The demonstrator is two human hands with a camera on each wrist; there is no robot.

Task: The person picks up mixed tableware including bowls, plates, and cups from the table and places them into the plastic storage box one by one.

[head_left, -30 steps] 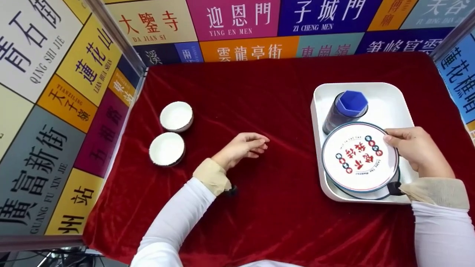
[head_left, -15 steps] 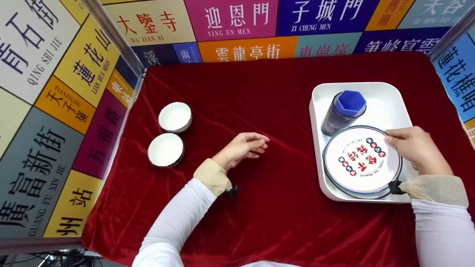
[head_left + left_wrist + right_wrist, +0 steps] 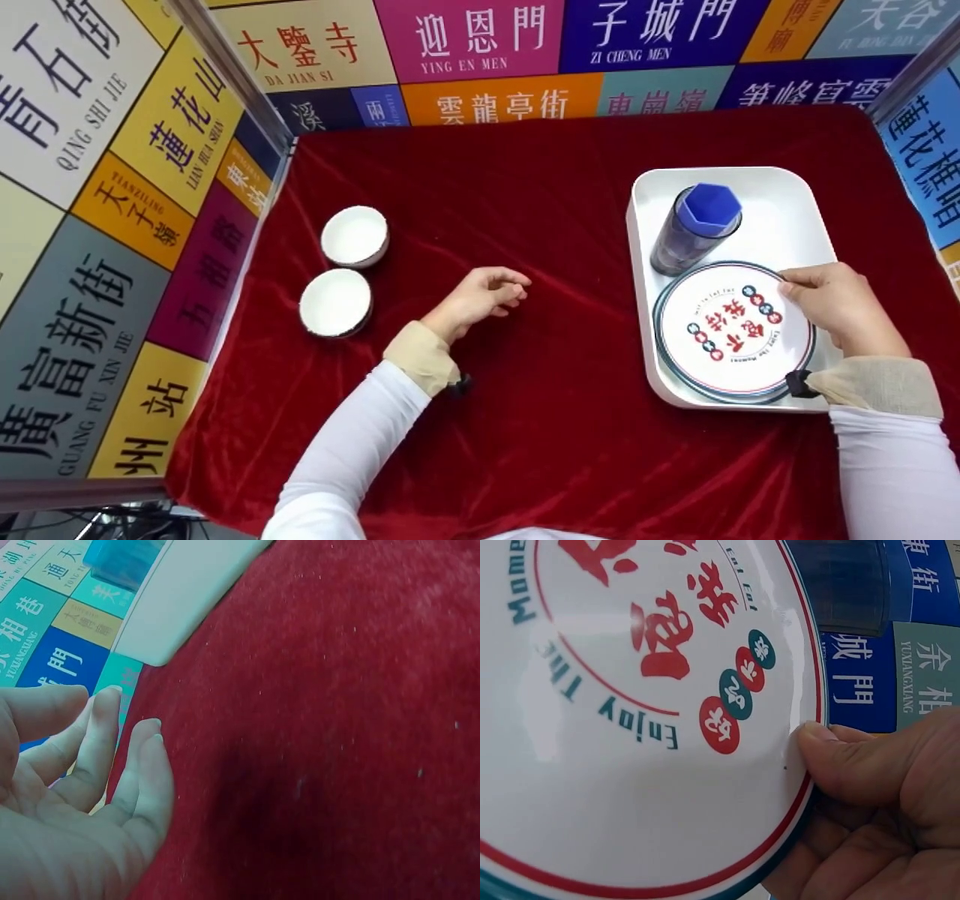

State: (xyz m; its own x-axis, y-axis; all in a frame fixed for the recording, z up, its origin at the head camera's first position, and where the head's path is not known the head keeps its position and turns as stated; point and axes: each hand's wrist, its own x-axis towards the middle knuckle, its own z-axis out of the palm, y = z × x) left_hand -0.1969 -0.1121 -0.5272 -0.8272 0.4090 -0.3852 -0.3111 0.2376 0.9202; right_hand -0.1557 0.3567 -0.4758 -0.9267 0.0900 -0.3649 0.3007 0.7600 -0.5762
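My right hand (image 3: 844, 307) pinches the right rim of a round white plate (image 3: 727, 322) with red characters and a blue-green edge. In the right wrist view the thumb lies on the plate's (image 3: 615, 787) upper face, with the fingers bent beneath its rim. The plate is over the front part of a white tray (image 3: 791, 199), on or just above another plate whose edge shows below it. My left hand (image 3: 480, 296) hovers over the red cloth, fingers loosely bent, holding nothing. In the left wrist view the left hand's (image 3: 90, 795) thumb and fingertips stand apart.
A dark see-through cup (image 3: 679, 244) with a blue hexagonal top stands in the tray's back left. Two white bowls (image 3: 355, 236) sit side by side at the left on the red cloth (image 3: 525, 187). Printed panels (image 3: 480, 45) wall the back and sides.
The held plate has come down and slightly toward me, lining up over the lower plate. My left hand has shifted slightly left. The bowls and cup stay where they were.
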